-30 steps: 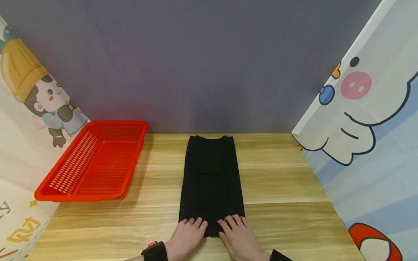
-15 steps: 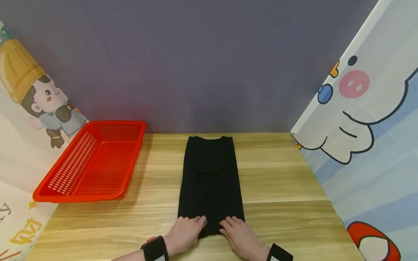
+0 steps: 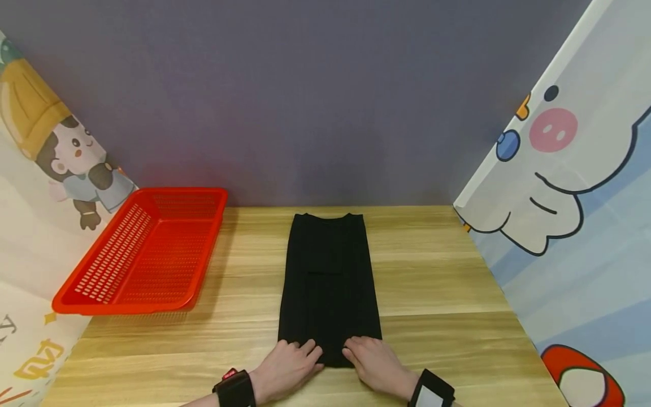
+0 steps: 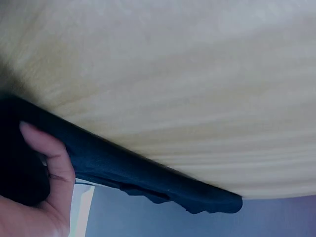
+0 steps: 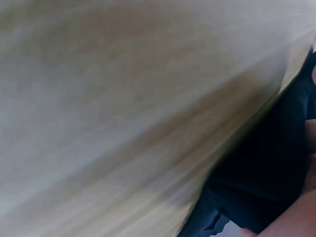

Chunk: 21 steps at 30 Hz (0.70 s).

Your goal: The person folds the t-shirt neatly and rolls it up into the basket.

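A black shirt, folded into a long narrow strip, lies flat with its curved neckline at the far end. At its near left corner, my left hand grips the hem with bent fingers. My right hand holds the near right corner in the same way, its fingertips on the cloth. Dark cloth bulges beside a curled digit in the left wrist view. The right wrist view has the shirt against the fingers at the right edge. Both palms are hidden from above.
A red perforated plastic basket stands at the left of the wooden table, with nothing visible in it. A grey panel closes off the back. Cartoon-printed sheets flank the table on both sides.
My fingers have drawn in and curled more over the shirt's near edge. Both hands have shifted slightly on the hem. The shirt and basket stay in place.
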Motion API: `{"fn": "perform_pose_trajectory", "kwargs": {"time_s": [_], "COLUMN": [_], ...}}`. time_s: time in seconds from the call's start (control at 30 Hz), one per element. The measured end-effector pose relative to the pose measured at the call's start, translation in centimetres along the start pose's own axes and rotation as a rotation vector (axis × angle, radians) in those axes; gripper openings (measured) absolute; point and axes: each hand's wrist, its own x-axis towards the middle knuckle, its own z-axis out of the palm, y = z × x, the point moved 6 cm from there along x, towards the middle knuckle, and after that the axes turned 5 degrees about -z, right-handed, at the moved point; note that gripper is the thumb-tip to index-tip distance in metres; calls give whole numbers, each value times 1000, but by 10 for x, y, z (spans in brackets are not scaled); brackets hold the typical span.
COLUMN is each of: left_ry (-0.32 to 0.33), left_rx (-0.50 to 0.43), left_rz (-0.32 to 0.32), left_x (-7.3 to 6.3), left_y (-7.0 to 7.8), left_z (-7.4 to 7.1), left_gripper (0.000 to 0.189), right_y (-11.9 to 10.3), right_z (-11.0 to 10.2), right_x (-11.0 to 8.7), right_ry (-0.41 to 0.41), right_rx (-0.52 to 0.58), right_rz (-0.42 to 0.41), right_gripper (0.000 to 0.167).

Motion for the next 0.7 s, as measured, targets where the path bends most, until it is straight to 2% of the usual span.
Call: {"fn": "perform_pose_trajectory", "kwargs": {"time_s": [0.07, 0.17, 0.3, 0.4, 0.57, 0.7], "left_ry": [23, 23, -19, -51, -91, -99], "left_rx": [6, -14, -101, -180, -262, -231], "left_rz": [-10, -24, -50, -70, -69, -34], "left_x": [2, 3, 5, 7, 9, 7], "left_y": [0, -1, -4, -7, -11, -12], "left_z": [-1, -2, 0, 3, 8, 8], "left_gripper": [30, 29, 30, 32, 37, 37], "right_y": [0, -2, -8, -11, -10, -4], "right_z": [1, 3, 6, 7, 5, 1], "right_x": [-1, -5, -13, -16, -17, -14], "right_ry": [-9, -11, -2, 33, 108, 132], "right_rx": [-1, -99, -259, -314, -309, -161], "right_rz": [14, 15, 1, -15, -71, -114], "right_gripper": [24, 23, 38, 40, 23, 12]}}
